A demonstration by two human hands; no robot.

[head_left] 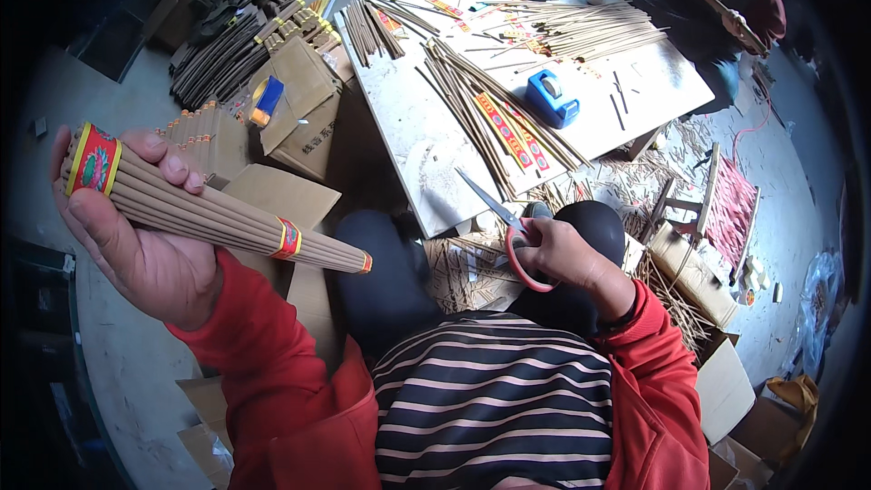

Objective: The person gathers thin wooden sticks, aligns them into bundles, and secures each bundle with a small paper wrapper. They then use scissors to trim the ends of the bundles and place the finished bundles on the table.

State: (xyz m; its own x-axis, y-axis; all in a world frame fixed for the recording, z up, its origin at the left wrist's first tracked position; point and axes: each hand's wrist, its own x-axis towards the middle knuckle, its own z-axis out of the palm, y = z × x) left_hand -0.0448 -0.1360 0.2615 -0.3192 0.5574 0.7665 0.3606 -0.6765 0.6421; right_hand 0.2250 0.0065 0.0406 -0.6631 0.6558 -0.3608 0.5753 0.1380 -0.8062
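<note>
At the left, my left hand is closed round the thick end of a bundle of brown incense sticks. A yellow-edged label with a lotus wraps that end, and narrow red bands circle the bundle farther along and at its tip. Over my lap, my right hand grips a pair of scissors by the red handles. Their blades point up and left toward the table edge, touching nothing that I can see. The bundle and the scissors are well apart.
Ahead, a white table bears loose sticks, red-yellow label strips and a blue tape dispenser. Finished bundles and cardboard boxes crowd the left. A small stool stands right. Another person works at the far right.
</note>
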